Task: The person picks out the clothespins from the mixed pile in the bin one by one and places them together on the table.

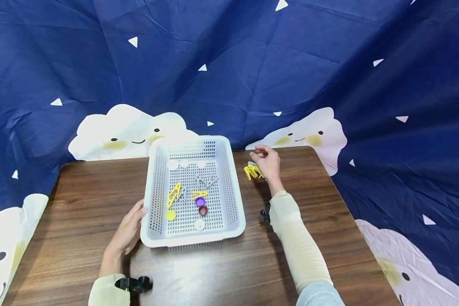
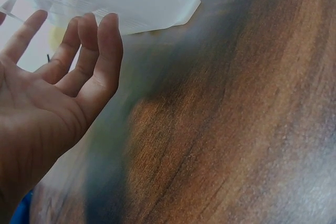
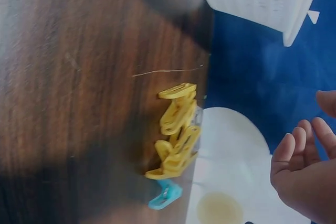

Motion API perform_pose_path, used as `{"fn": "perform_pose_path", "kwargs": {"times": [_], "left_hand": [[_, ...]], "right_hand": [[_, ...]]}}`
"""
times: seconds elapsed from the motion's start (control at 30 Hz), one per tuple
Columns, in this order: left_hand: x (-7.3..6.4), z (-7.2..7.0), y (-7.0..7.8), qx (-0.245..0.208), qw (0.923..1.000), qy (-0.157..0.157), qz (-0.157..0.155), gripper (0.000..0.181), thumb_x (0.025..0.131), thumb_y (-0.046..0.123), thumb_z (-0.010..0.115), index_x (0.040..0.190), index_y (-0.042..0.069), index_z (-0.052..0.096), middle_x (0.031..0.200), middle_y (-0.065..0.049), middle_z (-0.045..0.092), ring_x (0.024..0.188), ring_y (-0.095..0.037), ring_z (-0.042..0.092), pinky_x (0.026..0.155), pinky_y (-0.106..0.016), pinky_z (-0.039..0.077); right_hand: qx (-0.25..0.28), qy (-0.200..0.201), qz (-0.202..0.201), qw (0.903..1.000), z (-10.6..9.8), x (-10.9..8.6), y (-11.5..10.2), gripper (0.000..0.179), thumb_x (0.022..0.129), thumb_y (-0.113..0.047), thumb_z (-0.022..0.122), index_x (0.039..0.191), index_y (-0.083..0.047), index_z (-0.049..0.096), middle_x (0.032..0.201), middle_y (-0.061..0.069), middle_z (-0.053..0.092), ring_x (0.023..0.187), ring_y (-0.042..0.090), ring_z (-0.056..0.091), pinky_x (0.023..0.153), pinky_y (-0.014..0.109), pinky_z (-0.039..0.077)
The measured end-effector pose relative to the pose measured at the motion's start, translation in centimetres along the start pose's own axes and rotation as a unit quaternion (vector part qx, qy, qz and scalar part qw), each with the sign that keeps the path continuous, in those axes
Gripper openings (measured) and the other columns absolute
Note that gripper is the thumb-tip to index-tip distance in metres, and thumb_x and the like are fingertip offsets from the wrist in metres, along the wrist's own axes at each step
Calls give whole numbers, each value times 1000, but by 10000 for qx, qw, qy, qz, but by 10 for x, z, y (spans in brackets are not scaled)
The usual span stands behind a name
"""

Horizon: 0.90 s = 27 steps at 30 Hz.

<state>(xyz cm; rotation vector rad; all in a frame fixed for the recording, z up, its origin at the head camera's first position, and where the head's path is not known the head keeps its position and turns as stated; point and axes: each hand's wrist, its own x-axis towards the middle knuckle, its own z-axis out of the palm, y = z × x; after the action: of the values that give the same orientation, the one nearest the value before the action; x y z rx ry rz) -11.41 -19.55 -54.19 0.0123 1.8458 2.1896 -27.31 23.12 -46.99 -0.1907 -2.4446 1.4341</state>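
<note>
A white perforated plastic basket (image 1: 232, 187) lies on the table. My left hand (image 1: 127, 231) has its fingertips at the basket's left rim, and in the left wrist view its fingers (image 2: 107, 56) bend loosely with the palm facing the camera. A small pile of yellow clothespins (image 3: 181, 129) lies right of the basket, with a teal clothespin (image 3: 165, 195) beside it. Over this pile is my right hand (image 1: 267, 163), its fingers loosely bent and nothing between them. Inside the basket are yellow clothespins (image 1: 174, 195) and grey clothespins (image 1: 208, 182).
Several bottle caps also lie in the basket, among them a yellow cap (image 1: 170, 216), a purple cap (image 1: 200, 201), a dark red cap (image 1: 203, 211) and a white cap (image 1: 199, 225). Behind the brown wooden table (image 1: 199, 276) hangs a blue cloth (image 1: 229, 76) with printed clouds.
</note>
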Motion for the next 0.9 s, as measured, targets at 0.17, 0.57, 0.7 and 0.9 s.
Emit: {"fn": "perform_pose_path", "kwargs": {"times": [0.17,0.57,0.7,0.9], "left_hand": [[0,0,0,-7,10000,18,-5,58,111,37,39,158,5,28,138,-8,55,113,-16,64,88,-34,55],[-2,0,2,-107,9999,-12,-3,58,110,36,41,157,4,29,132,-2,59,111,-15,65,86,-36,56],[-2,0,2,-96,9999,-56,14,59,111,36,39,159,4,26,134,2,57,115,-12,63,89,-33,55],[-1,1,1,-59,10000,-39,-13,60,111,36,39,159,3,26,141,-7,53,117,-11,61,90,-32,54]], "right_hand": [[153,10,-193,9997,2,0,-11,28,86,-13,78,111,-2,75,103,16,74,87,19,64,82,28,48],[481,-91,-428,9979,9,2,-31,31,87,-12,77,114,3,72,108,19,72,89,21,64,79,25,48],[655,-188,-480,9965,14,1,-35,29,87,-10,77,114,2,72,111,24,70,89,22,64,77,24,49],[902,-291,-583,9938,18,0,-48,28,88,-8,76,113,4,72,112,24,70,89,25,62,75,24,48]]}}
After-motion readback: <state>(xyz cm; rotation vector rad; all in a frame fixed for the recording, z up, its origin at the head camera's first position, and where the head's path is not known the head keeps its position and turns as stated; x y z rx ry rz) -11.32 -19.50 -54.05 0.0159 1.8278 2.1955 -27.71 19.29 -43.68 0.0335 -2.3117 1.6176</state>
